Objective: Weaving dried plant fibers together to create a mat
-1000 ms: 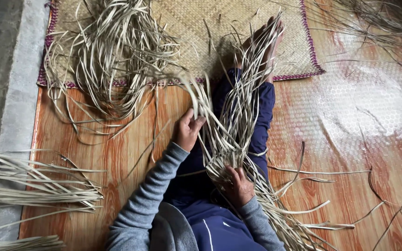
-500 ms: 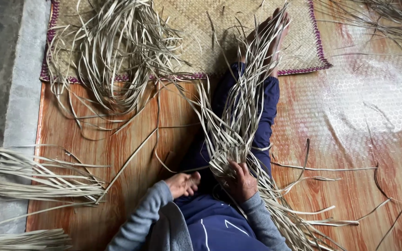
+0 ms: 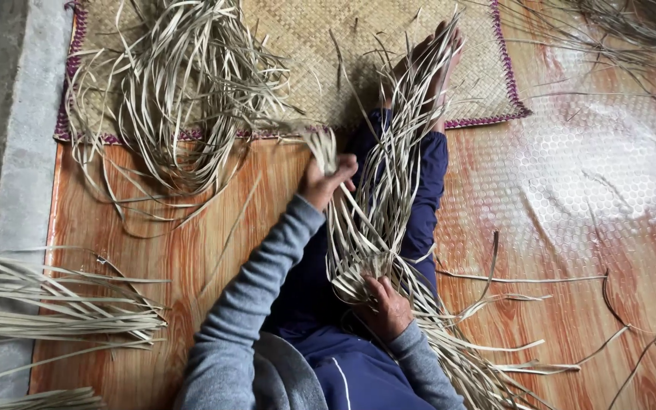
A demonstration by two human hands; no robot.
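I sit on the floor with my legs in blue trousers (image 3: 422, 190) stretched ahead, feet on a woven straw mat (image 3: 389, 45). A bundle of long pale dried leaf strips (image 3: 377, 220) lies along my lap. My right hand (image 3: 386, 305) grips the bundle's gathered end near my thigh. My left hand (image 3: 326, 181), arm in a grey sleeve, is raised and closed on a few strips pulled from the bundle, which trail away to the left.
A loose tangled heap of strips (image 3: 184, 83) lies on the mat's left part. Straighter strips (image 3: 55, 300) lie at the far left by a grey concrete edge (image 3: 20, 152). Stray strips are scattered over the orange wood-pattern floor covering (image 3: 571, 250) on the right.
My left hand rose from beside my lap up and forward, taking hold of strips. The right hand stayed on the bundle's end.
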